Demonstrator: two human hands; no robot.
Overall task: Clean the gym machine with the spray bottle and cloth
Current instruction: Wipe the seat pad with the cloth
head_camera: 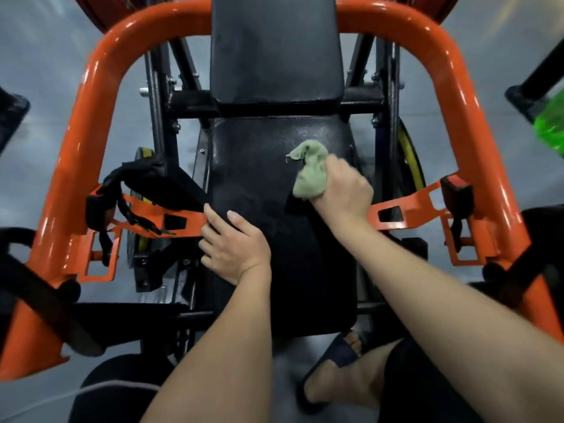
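The gym machine has a black padded seat [259,166] in the middle, a black back pad [274,47] above it and a curved orange frame [100,87] around both. My right hand [343,190] is shut on a crumpled green cloth [309,169] and presses it onto the seat's upper right part, where the pad looks wet. My left hand [233,242] rests on the seat's left edge, fingers over the rim, holding nothing loose. A blurred bright green object [551,123], possibly the spray bottle, sits at the far right edge.
A black strap [137,184] hangs over the orange bracket left of the seat. An orange buckle bracket [427,199] juts out on the right. Yellow-rimmed weight plates [412,160] stand behind the seat. My sandalled foot [338,367] is on the grey floor [45,71] below.
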